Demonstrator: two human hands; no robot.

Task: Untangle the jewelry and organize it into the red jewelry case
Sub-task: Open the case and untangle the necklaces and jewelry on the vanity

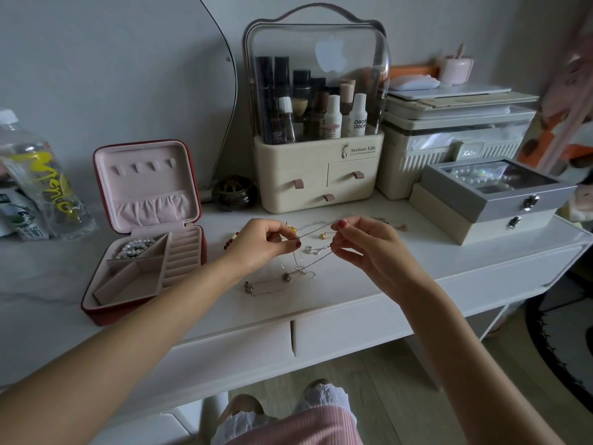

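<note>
She is mid-untangle: the left hand (pixel 260 244) and the right hand (pixel 362 244) each pinch a thin chain (pixel 316 228) in their fingers, stretching it taut above the knot of necklaces (pixel 298 268) on the worktop (pixel 401 268). The red jewelry case (pixel 141 239) sits open to her left (pearls already in one compartment). Next, I'd guess, a loop must be teased free without tightening the snarl.

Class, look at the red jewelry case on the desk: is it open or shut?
Open. The red jewelry case has its lid standing upright, showing the pink lining, with a pearl bracelet lying in a back compartment.
</note>
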